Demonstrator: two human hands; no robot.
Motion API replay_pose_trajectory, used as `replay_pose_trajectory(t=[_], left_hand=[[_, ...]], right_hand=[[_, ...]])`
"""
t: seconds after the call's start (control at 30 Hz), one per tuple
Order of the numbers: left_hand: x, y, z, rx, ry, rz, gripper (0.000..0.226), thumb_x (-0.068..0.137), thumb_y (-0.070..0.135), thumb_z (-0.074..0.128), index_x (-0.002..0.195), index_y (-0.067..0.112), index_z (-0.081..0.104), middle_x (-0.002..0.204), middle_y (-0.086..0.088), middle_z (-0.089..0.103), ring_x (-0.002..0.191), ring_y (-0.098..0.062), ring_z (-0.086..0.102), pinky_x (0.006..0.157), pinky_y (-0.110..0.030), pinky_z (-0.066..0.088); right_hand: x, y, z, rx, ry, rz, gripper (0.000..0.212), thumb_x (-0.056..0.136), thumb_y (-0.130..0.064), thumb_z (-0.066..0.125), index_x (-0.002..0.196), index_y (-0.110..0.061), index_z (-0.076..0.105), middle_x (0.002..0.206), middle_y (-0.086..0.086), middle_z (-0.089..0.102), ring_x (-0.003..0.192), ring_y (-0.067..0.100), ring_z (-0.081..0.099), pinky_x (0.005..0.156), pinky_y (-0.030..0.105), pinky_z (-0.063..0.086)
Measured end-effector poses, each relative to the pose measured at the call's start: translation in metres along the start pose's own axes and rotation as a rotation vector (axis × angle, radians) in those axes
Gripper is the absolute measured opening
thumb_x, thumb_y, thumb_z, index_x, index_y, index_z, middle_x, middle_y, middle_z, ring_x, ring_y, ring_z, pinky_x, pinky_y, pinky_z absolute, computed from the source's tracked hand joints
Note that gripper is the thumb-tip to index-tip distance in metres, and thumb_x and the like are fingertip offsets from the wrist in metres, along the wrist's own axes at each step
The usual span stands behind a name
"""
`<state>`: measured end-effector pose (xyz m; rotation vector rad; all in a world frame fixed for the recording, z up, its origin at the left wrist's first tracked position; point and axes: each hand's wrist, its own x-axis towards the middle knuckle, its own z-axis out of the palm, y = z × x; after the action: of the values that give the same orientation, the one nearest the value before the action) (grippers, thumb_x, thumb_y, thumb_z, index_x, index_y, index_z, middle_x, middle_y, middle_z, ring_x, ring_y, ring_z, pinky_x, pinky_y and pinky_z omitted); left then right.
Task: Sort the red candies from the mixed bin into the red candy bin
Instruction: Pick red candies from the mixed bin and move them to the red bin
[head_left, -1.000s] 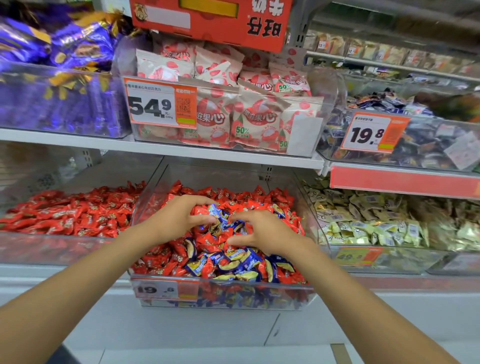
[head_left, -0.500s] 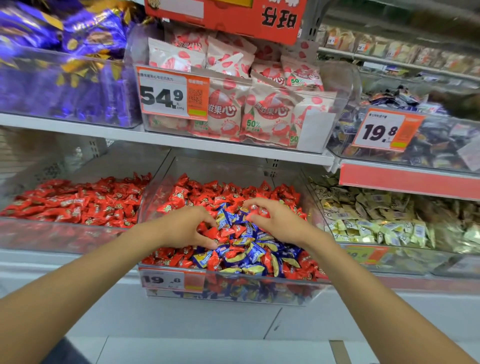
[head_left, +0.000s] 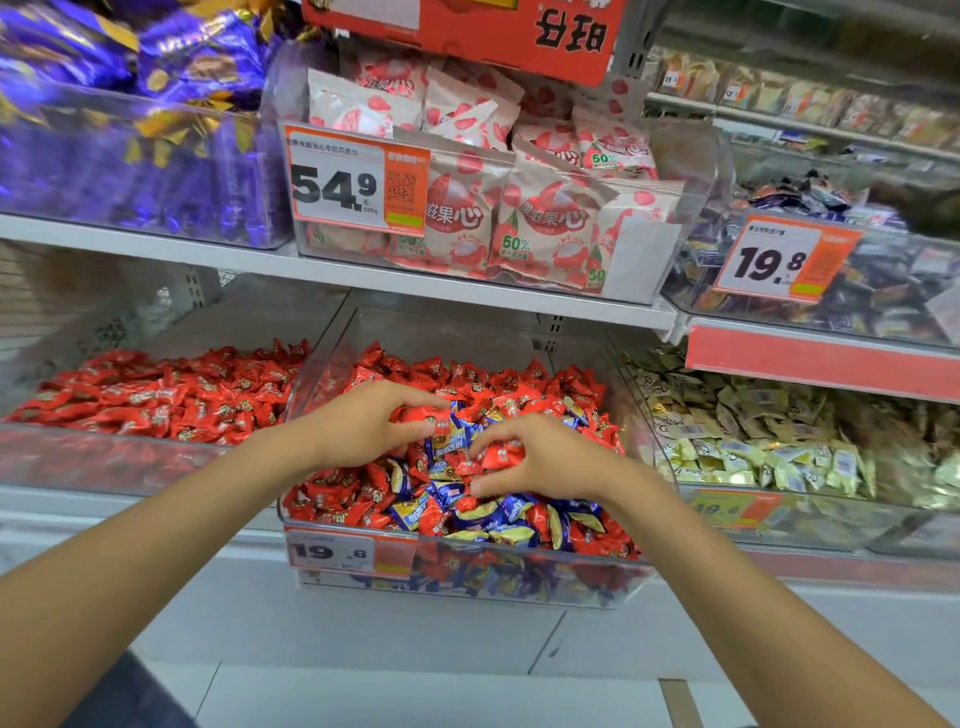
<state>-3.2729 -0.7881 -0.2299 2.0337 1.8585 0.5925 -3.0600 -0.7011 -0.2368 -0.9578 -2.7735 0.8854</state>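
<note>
Risking, as judged: blue candies (head_left: 452, 501) scooped along with the red candies (head_left: 524, 382), since both lay tangled in the mixed bin (head_left: 519, 579); loose pieces could spill in transfer. Fingers: left hand (head_left: 363, 431) curled narrow, pinching red candies; right hand (head_left: 543, 460) likewise curled round red candies. Destination, the red candy bin (head_left: 104, 460), stood just beside, leftward.

Two hands: left hand (head_left: 363, 428) and right hand (head_left: 545, 460). Three clear bins below: red candy bin (head_left: 104, 457), mixed bin (head_left: 519, 577), pale candy bin (head_left: 810, 525), perhaps a fourth beyond, too blurred. Three upper bins (head_left: 644, 254). Four price tags (head_left: 358, 179). Red candies (head_left: 519, 379) past counting.
</note>
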Motion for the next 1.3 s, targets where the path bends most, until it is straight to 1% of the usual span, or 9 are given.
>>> replay_pose_trajectory(t=[0.13, 0.23, 0.47, 0.63, 0.83, 0.97, 1.1, 1.2, 1.3], left_hand=[[0.0, -0.002, 0.004, -0.028, -0.051, -0.032, 0.024, 0.093, 0.031, 0.056, 0.118, 0.029, 0.058, 0.116, -0.006, 0.062, 0.083, -0.014, 0.066, 0.072, -0.019, 0.05], [0.002, -0.002, 0.009, -0.128, -0.024, -0.06, 0.011, 0.09, 0.022, 0.062, 0.1, 0.023, 0.058, 0.111, -0.009, 0.063, 0.058, -0.015, 0.065, 0.052, -0.025, 0.053], [0.011, 0.003, 0.015, -0.1, -0.025, 0.044, 0.034, 0.091, 0.013, 0.058, 0.108, 0.042, 0.06, 0.111, 0.014, 0.052, 0.073, -0.01, 0.055, 0.07, -0.026, 0.048], [0.019, 0.0, 0.028, -0.05, -0.027, 0.008, 0.024, 0.076, 0.03, 0.078, 0.087, 0.024, 0.057, 0.1, 0.003, 0.056, 0.093, -0.013, 0.05, 0.073, -0.022, 0.038], [0.021, -0.002, 0.033, 0.059, -0.11, 0.038, 0.039, 0.076, 0.04, 0.075, 0.112, 0.028, 0.068, 0.106, 0.007, 0.052, 0.101, -0.008, 0.047, 0.084, -0.024, 0.036], [0.022, -0.004, 0.034, 0.088, -0.103, 0.043, 0.035, 0.077, 0.041, 0.073, 0.109, 0.028, 0.07, 0.107, 0.008, 0.052, 0.103, -0.011, 0.049, 0.089, -0.029, 0.04], [0.015, -0.005, 0.024, 0.061, -0.017, 0.063, 0.035, 0.08, 0.042, 0.07, 0.11, 0.025, 0.067, 0.116, 0.005, 0.061, 0.11, -0.014, 0.055, 0.096, -0.035, 0.043], [0.007, 0.001, 0.01, 0.005, 0.107, 0.089, 0.038, 0.082, 0.04, 0.068, 0.116, 0.023, 0.064, 0.126, 0.007, 0.061, 0.118, -0.012, 0.054, 0.1, -0.029, 0.041], [-0.005, 0.003, -0.006, -0.05, 0.243, 0.139, 0.032, 0.081, 0.034, 0.07, 0.111, 0.02, 0.067, 0.115, 0.006, 0.066, 0.109, -0.009, 0.059, 0.094, -0.024, 0.042]], right_hand=[[-0.002, 0.007, -0.005, -0.036, 0.148, 0.027, 0.013, 0.082, -0.035, 0.073, 0.087, -0.023, 0.07, 0.092, -0.01, 0.067, 0.082, 0.004, 0.058, 0.079, 0.031, 0.045], [-0.008, 0.016, -0.018, -0.124, 0.334, 0.08, 0.01, 0.086, -0.033, 0.069, 0.085, -0.026, 0.061, 0.106, -0.002, 0.067, 0.099, 0.014, 0.059, 0.085, 0.032, 0.045], [-0.015, 0.004, -0.02, -0.011, 0.472, 0.018, 0.021, 0.082, -0.032, 0.074, 0.099, -0.023, 0.068, 0.106, -0.01, 0.064, 0.098, 0.005, 0.056, 0.092, 0.027, 0.044], [-0.002, -0.007, 0.004, -0.137, 0.135, -0.019, 0.041, 0.075, -0.046, 0.076, 0.108, -0.023, 0.069, 0.111, -0.007, 0.068, 0.101, 0.009, 0.059, 0.086, 0.028, 0.045], [0.003, -0.006, -0.002, -0.251, -0.03, 0.027, 0.03, 0.082, -0.036, 0.072, 0.109, -0.023, 0.07, 0.108, -0.008, 0.067, 0.096, 0.007, 0.058, 0.078, 0.026, 0.039], [-0.008, -0.001, -0.005, -0.029, 0.062, 0.044, 0.013, 0.082, -0.029, 0.074, 0.092, -0.022, 0.07, 0.074, -0.01, 0.061, 0.055, 0.001, 0.054, 0.059, 0.02, 0.042], [-0.017, 0.005, -0.013, 0.042, 0.218, 0.031, 0.011, 0.084, -0.035, 0.07, 0.086, -0.025, 0.068, 0.088, -0.015, 0.063, 0.08, -0.003, 0.056, 0.079, 0.023, 0.038], [-0.023, -0.005, -0.017, 0.092, 0.272, 0.036, 0.016, 0.089, -0.032, 0.065, 0.092, -0.017, 0.067, 0.064, -0.021, 0.057, 0.057, -0.015, 0.052, 0.059, 0.008, 0.035], [-0.018, -0.016, -0.012, 0.119, 0.355, 0.0, 0.011, 0.089, -0.028, 0.065, 0.089, -0.017, 0.064, 0.07, -0.016, 0.062, 0.063, 0.0, 0.059, 0.058, 0.022, 0.041]])
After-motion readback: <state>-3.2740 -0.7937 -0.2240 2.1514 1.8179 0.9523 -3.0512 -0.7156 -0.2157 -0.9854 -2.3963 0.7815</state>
